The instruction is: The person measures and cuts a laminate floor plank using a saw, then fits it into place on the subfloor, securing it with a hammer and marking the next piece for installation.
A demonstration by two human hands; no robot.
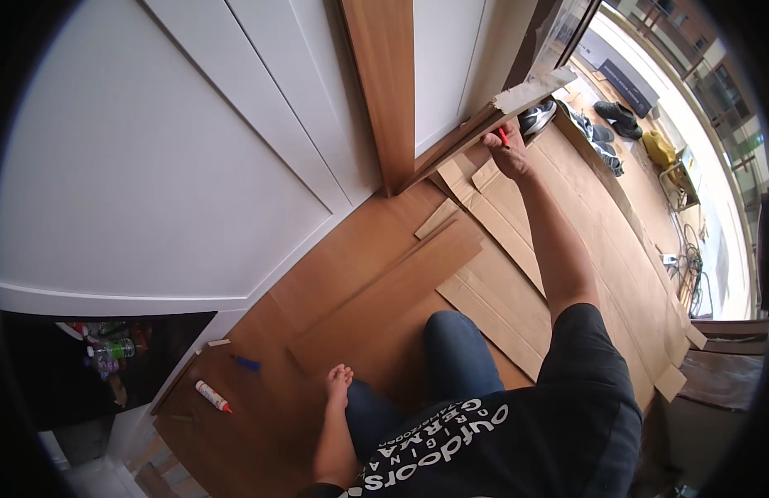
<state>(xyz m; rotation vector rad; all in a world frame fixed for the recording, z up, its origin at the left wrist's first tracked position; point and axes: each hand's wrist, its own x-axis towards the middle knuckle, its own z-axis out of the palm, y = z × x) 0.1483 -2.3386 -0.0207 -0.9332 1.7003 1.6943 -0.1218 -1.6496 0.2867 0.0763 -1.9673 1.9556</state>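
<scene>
My right hand [507,153] is raised to the foot of the door frame, fingers closed on a red marker or pencil [502,137], beside a board edge with a pale, rough top [530,90]. A vertical wooden strip [384,100] stands between white panels [168,149]. My left hand [340,382] hangs low by my thigh, empty, its fingers loosely bent and apart. Loose wooden planks [393,290] lie on the floor ahead of my knees.
Cardboard sheets [592,249] cover the right floor, beside shoes [617,116], a yellow object [660,148] and coiled cables [690,257]. At left lie a white-and-red tube [213,397], a blue tool [245,362] and a dark recess [44,349] holding bottles.
</scene>
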